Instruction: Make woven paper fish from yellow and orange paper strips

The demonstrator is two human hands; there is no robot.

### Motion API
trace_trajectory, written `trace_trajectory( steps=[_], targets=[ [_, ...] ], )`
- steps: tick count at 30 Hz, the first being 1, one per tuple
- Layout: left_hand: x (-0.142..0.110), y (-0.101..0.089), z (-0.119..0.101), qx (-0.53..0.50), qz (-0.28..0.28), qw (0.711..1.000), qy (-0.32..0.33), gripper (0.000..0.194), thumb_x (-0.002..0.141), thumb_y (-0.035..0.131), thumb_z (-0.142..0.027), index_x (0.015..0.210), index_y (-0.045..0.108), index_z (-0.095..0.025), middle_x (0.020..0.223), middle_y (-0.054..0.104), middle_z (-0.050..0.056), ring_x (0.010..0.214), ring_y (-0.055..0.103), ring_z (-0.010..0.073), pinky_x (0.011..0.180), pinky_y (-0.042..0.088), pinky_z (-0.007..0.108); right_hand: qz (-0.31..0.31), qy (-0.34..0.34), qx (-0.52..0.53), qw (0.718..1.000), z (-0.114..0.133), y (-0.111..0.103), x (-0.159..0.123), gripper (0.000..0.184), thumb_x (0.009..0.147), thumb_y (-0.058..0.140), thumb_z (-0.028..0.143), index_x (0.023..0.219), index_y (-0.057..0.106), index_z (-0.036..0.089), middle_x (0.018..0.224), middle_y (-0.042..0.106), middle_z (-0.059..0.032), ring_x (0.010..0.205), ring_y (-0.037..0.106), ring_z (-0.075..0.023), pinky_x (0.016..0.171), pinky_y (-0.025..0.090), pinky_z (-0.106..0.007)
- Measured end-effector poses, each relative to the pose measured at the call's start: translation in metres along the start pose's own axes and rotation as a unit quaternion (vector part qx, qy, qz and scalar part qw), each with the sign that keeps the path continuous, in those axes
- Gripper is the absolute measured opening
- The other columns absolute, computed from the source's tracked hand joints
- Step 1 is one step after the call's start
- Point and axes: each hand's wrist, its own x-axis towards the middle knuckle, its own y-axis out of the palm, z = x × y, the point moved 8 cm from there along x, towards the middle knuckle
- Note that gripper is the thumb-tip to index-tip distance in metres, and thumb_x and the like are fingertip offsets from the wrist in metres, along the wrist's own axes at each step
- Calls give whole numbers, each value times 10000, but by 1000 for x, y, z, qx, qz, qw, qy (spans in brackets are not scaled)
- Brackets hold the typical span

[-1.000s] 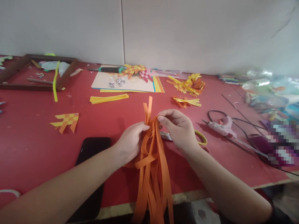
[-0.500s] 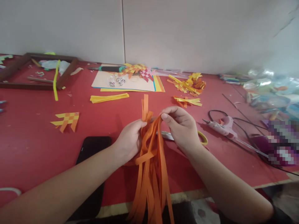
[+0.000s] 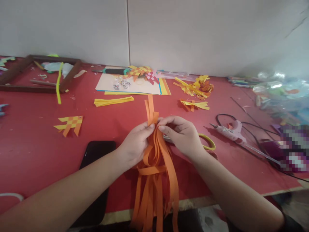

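A bunch of long orange paper strips point(image 3: 154, 180) hangs from both hands, its lower ends past the table's front edge. My left hand point(image 3: 137, 141) is closed on the strips, thumb on top, with a few short ends sticking up above it. Close beside it, my right hand point(image 3: 181, 133) pinches the folded upper part of the strips between thumb and fingertips. Scissors with yellow handles point(image 3: 208, 141) lie under my right hand, their blades partly hidden. To the left rests a black phone point(image 3: 98, 154), partly covered by my left forearm.
On the red table point(image 3: 36, 161) lie a woven paper fish point(image 3: 71, 122), yellow strips point(image 3: 113, 101), and mixed strips point(image 3: 195, 104). A pink glue gun point(image 3: 230, 131) with its cable is at right. Behind are paper sheets point(image 3: 103, 82), a cutter point(image 3: 116, 71) and a wooden frame point(image 3: 26, 88).
My right hand has moved left and slightly down, bringing the pinched strips against my left hand. The hanging strips have swung and bunched together.
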Motion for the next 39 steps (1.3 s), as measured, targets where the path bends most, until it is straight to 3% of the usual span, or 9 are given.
trace_trajectory(
  steps=[5, 9, 15, 25, 32, 37, 39],
  targets=[
    [-2, 3, 1, -3, 0, 1000, -4, 250, 961, 402, -104, 983, 651, -102, 842, 717, 90, 852, 710, 194, 876, 535, 358, -35, -129, -158, 978, 20, -1, -4, 34, 817, 674, 188, 826, 688, 219, 894, 642, -28, 834, 606, -151, 724, 487, -308],
    [-3, 6, 5, -4, -4, 999, -39, 263, 968, 386, -100, 872, 630, -106, 749, 695, 70, 756, 706, 173, 830, 544, 340, -51, -174, -192, 965, 28, 0, -7, 71, 834, 655, 152, 834, 674, 220, 847, 612, -14, 785, 584, -136, 698, 477, -297],
    [-5, 15, 5, -22, 52, 997, -57, 319, 970, 346, -84, 836, 635, -109, 738, 682, 59, 675, 675, 128, 703, 535, 243, -76, -200, -246, 945, 33, -2, -9, 92, 834, 663, 141, 834, 683, 231, 791, 581, -3, 767, 555, -145, 683, 464, -305],
    [-5, 12, 6, -17, 17, 996, -86, 301, 962, 343, -76, 846, 618, -111, 753, 669, 62, 673, 679, 138, 678, 539, 254, -46, -222, -309, 924, 38, 2, -10, 85, 861, 621, 145, 835, 649, 222, 808, 575, -9, 816, 562, -166, 747, 467, -347],
    [-2, -12, 4, 77, -89, 992, -42, 182, 932, 433, -98, 867, 600, -130, 711, 674, 46, 569, 642, 132, 616, 532, 261, -66, -171, -239, 953, 30, -10, -6, 40, 857, 628, 205, 834, 643, 233, 930, 567, -26, 870, 552, -165, 797, 488, -352],
    [-1, -4, 8, 124, -7, 992, -13, 188, 927, 469, -149, 962, 652, -124, 847, 720, 86, 734, 693, 174, 773, 542, 320, -70, -35, -109, 991, 6, -16, 0, 95, 830, 661, 313, 856, 642, 224, 1141, 586, -41, 764, 567, -120, 573, 513, -246],
    [-1, -3, 11, 128, 11, 991, -25, 191, 924, 474, -167, 927, 661, -129, 850, 722, 90, 736, 696, 183, 780, 542, 339, -73, 16, -64, 995, 0, -15, 0, 141, 821, 667, 342, 845, 627, 209, 1096, 631, -45, 671, 572, -103, 484, 485, -219]
  ],
)
